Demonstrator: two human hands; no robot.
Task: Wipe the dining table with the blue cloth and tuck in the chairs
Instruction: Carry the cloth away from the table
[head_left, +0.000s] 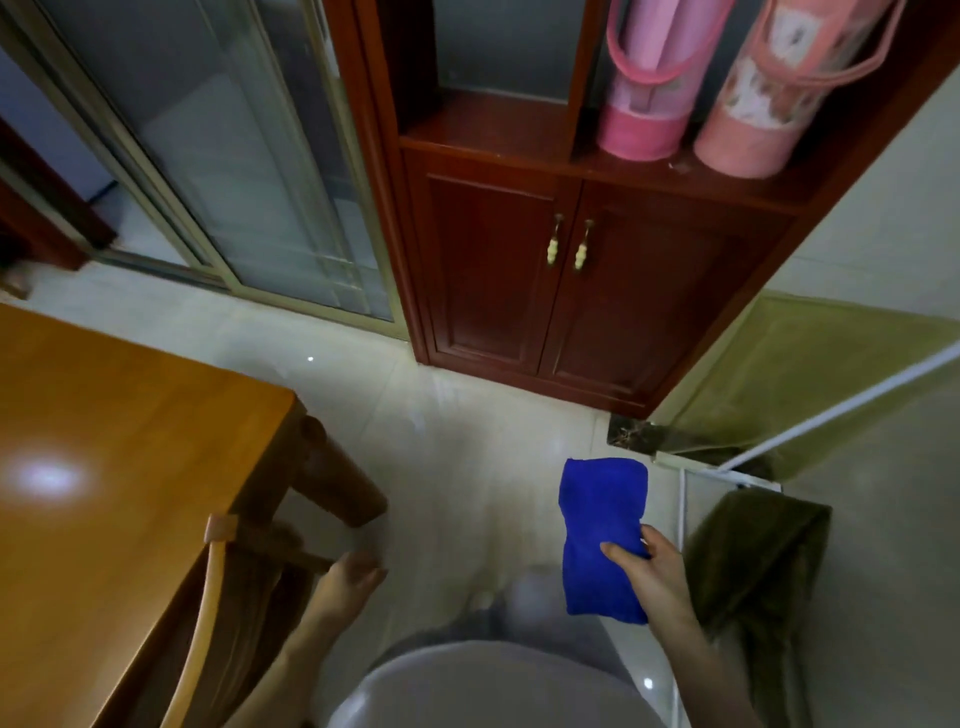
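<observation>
Blue cloth (602, 525) — vivid; orange-brown table (104, 415); dark red-brown cabinet (545, 291); 2 pink rolls (639, 104) — 1 patterned.

Open floor (467, 431) runs from the person's feet up to the cabinet (545, 291) ahead, bounded by the table (114, 415) on the left and the white rack (810, 410) on the right. The table's corner juts toward this lane, its leg (337, 478) slanting below. A chair (208, 597) stands against the table's near edge, its curved back blocking reach there. The left hand (348, 577), fingers loose, sits in the gap between chair and leg. The right hand (649, 566), gripping the cloth (602, 535), hangs over floor, near the rack's post and a draped towel (758, 561)
</observation>
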